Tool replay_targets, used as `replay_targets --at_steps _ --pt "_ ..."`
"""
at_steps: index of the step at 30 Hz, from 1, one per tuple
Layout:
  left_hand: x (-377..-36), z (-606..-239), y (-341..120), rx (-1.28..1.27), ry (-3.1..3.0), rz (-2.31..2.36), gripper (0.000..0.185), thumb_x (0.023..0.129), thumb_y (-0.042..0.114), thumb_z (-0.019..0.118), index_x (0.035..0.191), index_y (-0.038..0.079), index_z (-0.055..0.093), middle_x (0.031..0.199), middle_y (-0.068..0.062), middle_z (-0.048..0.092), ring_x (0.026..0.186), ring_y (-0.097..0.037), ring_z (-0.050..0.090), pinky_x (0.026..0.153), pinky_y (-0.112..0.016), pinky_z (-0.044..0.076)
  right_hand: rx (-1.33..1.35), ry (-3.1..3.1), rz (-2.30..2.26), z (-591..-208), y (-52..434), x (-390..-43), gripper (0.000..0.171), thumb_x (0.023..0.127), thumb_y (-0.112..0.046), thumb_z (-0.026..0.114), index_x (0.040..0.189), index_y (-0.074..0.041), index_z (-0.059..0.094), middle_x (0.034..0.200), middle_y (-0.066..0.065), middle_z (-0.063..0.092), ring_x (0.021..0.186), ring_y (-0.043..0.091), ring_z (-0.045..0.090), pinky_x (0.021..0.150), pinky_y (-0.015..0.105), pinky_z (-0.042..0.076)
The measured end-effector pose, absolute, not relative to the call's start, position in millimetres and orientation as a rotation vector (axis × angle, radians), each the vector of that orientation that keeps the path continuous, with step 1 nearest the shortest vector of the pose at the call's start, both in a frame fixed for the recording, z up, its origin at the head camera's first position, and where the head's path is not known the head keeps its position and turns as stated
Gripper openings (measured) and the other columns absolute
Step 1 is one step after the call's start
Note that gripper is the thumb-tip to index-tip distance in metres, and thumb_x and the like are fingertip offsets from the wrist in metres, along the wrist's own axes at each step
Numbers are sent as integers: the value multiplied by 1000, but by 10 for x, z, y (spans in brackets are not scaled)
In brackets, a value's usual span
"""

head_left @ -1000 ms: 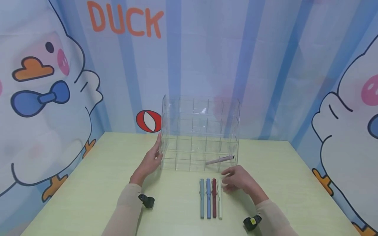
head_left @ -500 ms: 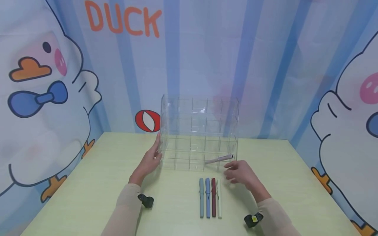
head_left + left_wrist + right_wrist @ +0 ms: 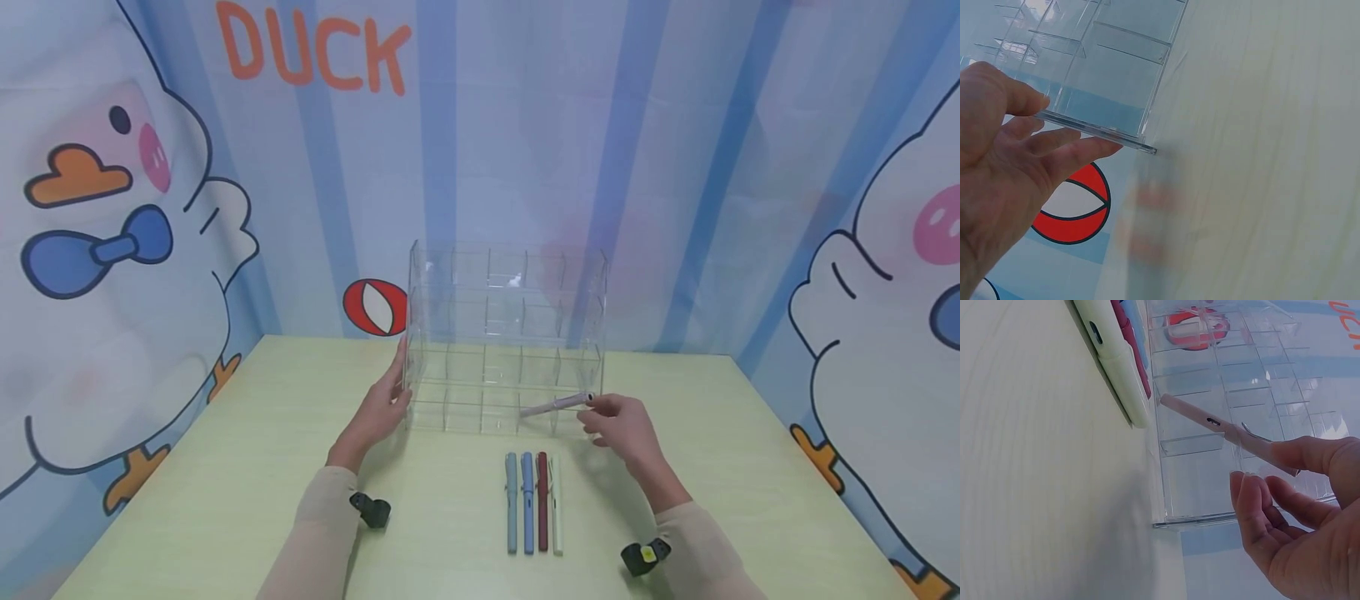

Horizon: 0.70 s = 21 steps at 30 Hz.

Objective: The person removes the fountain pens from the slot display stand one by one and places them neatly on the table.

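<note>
My left hand (image 3: 378, 412) grips the left side panel of a clear acrylic rack (image 3: 502, 367), thumb on one face and fingers on the other in the left wrist view. A pale lilac fountain pen (image 3: 555, 407) lies slanted across the bottom row at the rack's right, its capped end higher. My right hand (image 3: 618, 429) is at that capped end. In the right wrist view the thumb tip (image 3: 1288, 453) overlaps the cap; the other fingers are bent below it, with a gap between. Several capped pens lie side by side before the rack: grey-green (image 3: 512, 504), blue (image 3: 528, 504), dark red (image 3: 542, 504), pale green (image 3: 557, 508).
The rack stands on a pale yellow table (image 3: 435, 533), its compartments in several rows. Behind it hangs a blue striped cloth (image 3: 510, 150) printed with ducks and a red ball. A small black camera is strapped at each wrist.
My right hand has risen from beside the pale green pen to the lilac pen's capped end. The left hand has kept its grip on the rack, and the pens lie as before.
</note>
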State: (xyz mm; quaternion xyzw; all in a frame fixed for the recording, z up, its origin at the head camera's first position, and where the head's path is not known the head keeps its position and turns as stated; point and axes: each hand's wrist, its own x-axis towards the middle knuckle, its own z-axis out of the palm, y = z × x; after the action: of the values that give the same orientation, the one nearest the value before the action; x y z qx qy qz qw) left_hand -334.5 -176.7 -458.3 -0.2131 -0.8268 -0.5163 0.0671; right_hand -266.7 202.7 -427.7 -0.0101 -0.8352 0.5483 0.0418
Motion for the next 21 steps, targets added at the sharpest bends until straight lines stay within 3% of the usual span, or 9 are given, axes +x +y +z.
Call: replay_targets --at_steps 8,21 --pt "-3364 -4602 -1767 -649 -2485 -1572 86 101 -6 44 161 33 -4 167 -6 6 148 -36 23 113 -51 33 -45 -2440 1667 -4271 2033 -2697 38 94 -17 68 125 5 64 106 18 68 91 26 70 70 30 60" --pt "-3339 -4577 -1775 -640 -2494 -1581 86 101 -6 44 161 32 -4 167 -6 7 148 -37 23 113 -53 33 3 -2360 1721 -4282 1959 -2737 38 91 -11 72 127 2 67 118 21 66 95 20 68 73 31 60"
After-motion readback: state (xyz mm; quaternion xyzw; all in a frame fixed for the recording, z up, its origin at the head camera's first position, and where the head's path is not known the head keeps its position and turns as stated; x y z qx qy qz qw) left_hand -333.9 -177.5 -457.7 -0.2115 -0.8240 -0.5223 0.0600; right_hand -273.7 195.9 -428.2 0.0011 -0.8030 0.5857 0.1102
